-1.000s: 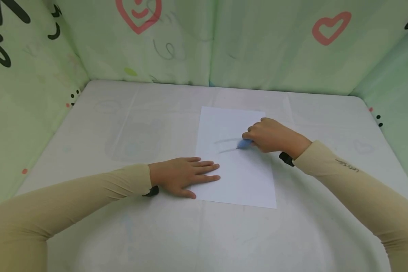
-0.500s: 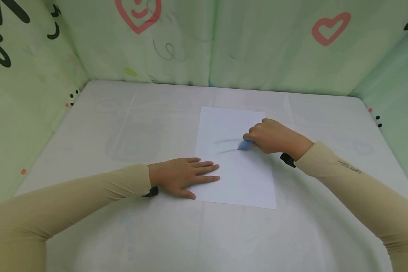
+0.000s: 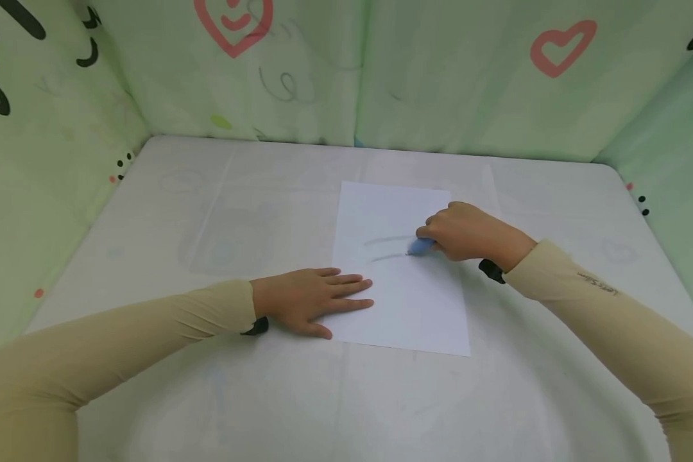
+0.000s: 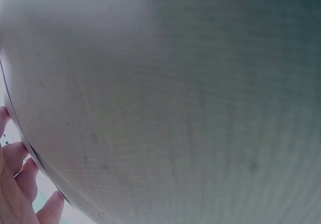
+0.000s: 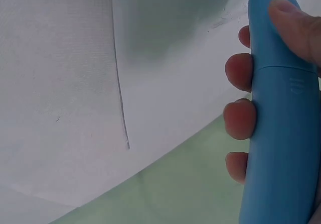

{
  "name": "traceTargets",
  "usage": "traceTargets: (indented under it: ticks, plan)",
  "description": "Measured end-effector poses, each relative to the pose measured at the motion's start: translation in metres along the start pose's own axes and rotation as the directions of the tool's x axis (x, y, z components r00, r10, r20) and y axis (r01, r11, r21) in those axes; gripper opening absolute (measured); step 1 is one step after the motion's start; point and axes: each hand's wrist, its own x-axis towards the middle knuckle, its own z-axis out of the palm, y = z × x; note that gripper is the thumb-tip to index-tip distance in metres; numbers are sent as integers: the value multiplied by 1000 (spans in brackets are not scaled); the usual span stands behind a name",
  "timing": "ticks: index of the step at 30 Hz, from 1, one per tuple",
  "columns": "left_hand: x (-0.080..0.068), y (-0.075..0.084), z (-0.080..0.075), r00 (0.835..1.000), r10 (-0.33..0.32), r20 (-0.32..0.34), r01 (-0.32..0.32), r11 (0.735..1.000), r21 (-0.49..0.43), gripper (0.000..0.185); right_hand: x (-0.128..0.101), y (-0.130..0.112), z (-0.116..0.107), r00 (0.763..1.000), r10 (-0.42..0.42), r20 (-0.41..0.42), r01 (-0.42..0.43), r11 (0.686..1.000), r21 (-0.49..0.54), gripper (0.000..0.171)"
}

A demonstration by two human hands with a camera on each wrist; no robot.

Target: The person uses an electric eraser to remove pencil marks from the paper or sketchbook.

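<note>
My left hand lies flat with fingers spread over the left edge of a white sheet of paper. In the left wrist view its fingertips show at the lower left. My right hand grips a thick blue pen-shaped tool with a small pointed tip, which is right at the paper. In the right wrist view, fingers wrap the blue tool and the thumb presses near its tapered front. Two thin grey curved lines run across the middle of the sheet, and the tip stands near the right end of the lower one.
The paper lies on a table with a whitish cover, with faint creases and prints. Green curtains with drawn hearts and black marks stand along the back and both sides. A black band shows at the right wrist.
My right hand has slid slightly to the right with the blue tool, and the lower grey line reaches a little further right. The left hand has stayed in place.
</note>
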Motion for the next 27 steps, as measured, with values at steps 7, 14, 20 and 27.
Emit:
traceTargets:
  ticks: [7, 14, 20, 27]
  plan:
    - [-1, 1, -1, 1000, 6, -14, -6, 1000, -3, 71, 11, -2, 2, 1000, -15, -21, 15, 1000, -18, 14]
    - [-1, 0, -1, 1000, -1, -5, 1, 1000, 5, 71, 4, -2, 0, 1000, 9, 12, -9, 1000, -17, 11]
    - [-1, 0, -1, 1000, 2, -6, -2, 1000, 9, 71, 3, 0, 1, 1000, -2, -7, 2, 1000, -6, 14]
    - [-1, 0, -1, 1000, 1, -11, -1, 1000, -2, 71, 12, -1, 4, 999, -16, -43, 16, 1000, -4, 16]
